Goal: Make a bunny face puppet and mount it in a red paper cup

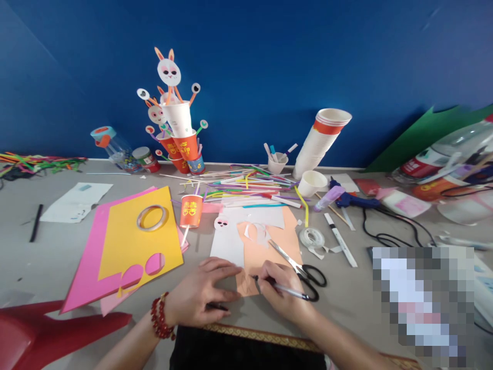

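My right hand (283,288) is closed around a pen (292,292), its tip on a sheet of orange paper (252,254). Thin drawn lines show on that paper by the tip. My left hand (204,290), a red bead bracelet at its wrist, lies with fingers stretched out at the orange paper's left edge. A small dark thing shows under its palm, too hidden to name. Black-handled scissors (295,262) lie partly open just beyond my right hand. White paper (227,241) lies beside the orange sheet, with a small rabbit-face cutout (221,223) at its edge.
Yellow paper (134,241) with a tape roll (151,218) lies on pink sheets at left. Behind are a red cup (191,210), pipe cleaners (246,180), rabbit-topped cups (177,121) and stacked cups (321,141). At right lie a marker (341,240), clear tape (311,238) and a glue gun (352,199).
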Tool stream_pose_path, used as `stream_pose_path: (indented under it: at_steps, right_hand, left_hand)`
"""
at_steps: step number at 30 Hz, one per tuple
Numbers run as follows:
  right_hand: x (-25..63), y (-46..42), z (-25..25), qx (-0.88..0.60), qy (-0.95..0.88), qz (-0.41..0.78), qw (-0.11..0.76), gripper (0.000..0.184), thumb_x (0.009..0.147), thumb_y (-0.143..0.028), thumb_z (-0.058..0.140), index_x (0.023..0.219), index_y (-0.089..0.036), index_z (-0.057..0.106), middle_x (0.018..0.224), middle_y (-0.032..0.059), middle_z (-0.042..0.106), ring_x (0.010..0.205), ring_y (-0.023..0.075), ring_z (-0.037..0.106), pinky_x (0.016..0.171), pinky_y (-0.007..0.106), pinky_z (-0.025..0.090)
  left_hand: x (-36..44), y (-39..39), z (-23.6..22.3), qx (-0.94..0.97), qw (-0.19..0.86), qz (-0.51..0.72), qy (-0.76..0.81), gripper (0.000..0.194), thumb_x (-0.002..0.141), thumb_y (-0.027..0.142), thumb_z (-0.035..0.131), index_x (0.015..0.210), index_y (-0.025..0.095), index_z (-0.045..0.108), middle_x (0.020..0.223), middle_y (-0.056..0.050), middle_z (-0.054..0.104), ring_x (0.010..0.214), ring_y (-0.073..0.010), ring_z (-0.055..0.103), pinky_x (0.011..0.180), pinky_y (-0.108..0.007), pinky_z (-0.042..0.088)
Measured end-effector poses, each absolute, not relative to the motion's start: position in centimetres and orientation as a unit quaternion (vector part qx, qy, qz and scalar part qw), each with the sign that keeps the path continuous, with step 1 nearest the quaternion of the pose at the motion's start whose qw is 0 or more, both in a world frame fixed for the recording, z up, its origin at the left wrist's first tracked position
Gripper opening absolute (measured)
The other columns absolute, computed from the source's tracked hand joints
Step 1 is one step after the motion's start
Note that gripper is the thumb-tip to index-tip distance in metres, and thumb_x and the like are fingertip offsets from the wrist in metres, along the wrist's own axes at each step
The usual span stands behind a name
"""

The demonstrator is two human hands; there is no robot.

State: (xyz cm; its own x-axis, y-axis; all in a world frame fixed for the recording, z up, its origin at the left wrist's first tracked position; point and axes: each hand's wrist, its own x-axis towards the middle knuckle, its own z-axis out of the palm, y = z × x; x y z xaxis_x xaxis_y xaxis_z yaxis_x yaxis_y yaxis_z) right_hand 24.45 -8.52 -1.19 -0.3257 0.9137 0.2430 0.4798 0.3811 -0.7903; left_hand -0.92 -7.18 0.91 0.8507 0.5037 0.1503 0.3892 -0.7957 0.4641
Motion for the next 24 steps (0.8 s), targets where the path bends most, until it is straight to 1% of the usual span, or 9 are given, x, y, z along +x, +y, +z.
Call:
stream_pose_path:
  at_steps: [10,16,24]
  right_hand:
    - [24.40,-8.56,-0.83,-0.459,-0.750,0.314,0.358,0.017,0.078,-0.014,0.045,0.064,-0.022,0.041,0.053,-0.0045,0.047,0.048,0.0115,0.047,0.049,0.021,0.033]
    - [24.39,-8.50,-0.53,-0.452,-0.753,0.310,0.365,0.018,0.077,-0.014,0.045,0.063,-0.023,0.039,0.051,-0.0057,0.043,0.046,0.0110,0.042,0.047,0.021,0.029]
    - [24.54,-8.62,-0.90,-0.442,-0.743,0.347,0.365,0.018,0.076,-0.012,0.045,0.063,-0.023,0.037,0.053,-0.0055,0.042,0.048,0.0112,0.042,0.049,0.022,0.030]
  left_hand:
    - [-0.89,-7.17,1.02,0.938,0.215,0.129,0.239,0.035,0.082,0.038,0.067,0.116,0.031,0.067,0.145,-0.006,0.049,0.126,-0.0316,0.047,0.104,-0.049,0.040]
    - [-0.91,-7.15,0.98,0.938,0.216,0.134,0.237,0.034,0.083,0.038,0.066,0.116,0.031,0.067,0.145,-0.006,0.049,0.126,-0.0316,0.048,0.105,-0.049,0.040]
    - [-0.93,-7.20,1.06,0.937,0.217,0.133,0.238,0.034,0.084,0.038,0.065,0.117,0.030,0.067,0.146,-0.007,0.049,0.127,-0.0319,0.047,0.105,-0.049,0.040]
